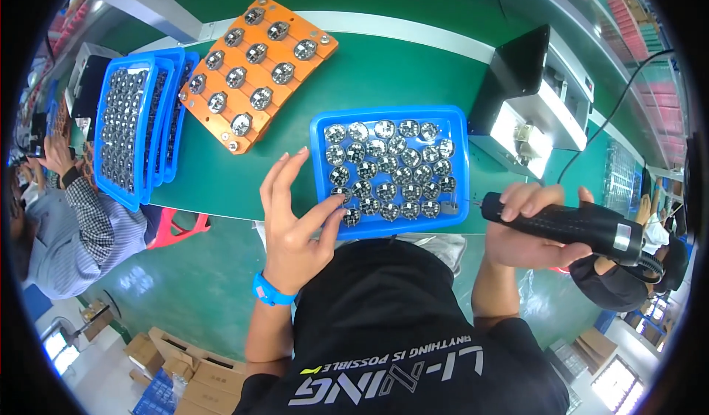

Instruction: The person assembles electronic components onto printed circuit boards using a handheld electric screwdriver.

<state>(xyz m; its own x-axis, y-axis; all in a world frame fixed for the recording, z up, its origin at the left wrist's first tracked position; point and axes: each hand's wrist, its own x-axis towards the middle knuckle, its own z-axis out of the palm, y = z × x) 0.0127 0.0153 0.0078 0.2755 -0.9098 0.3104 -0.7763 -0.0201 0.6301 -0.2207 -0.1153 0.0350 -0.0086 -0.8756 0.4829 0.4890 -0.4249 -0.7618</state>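
My left hand (292,230), with a blue band at the wrist, reaches over the near left corner of a blue tray (316,138). Its thumb and index finger close on a small round circuit part (340,191) at the tray's left side, while the other fingers stretch out. Rows of similar dark round parts with silvery components lie in the tray. To the right of the tray, my right hand (521,227) is wrapped round a black electric screwdriver (583,229). Its tip points left toward the tray's near right corner, and a cord leaves its back end.
An orange fixture (288,94) seated with several round parts lies beyond the tray to the left. Stacked blue trays (125,131) of parts stand farther left. A lit white-and-black machine (528,112) occupies the back right. Other people (96,230) sit at both sides.
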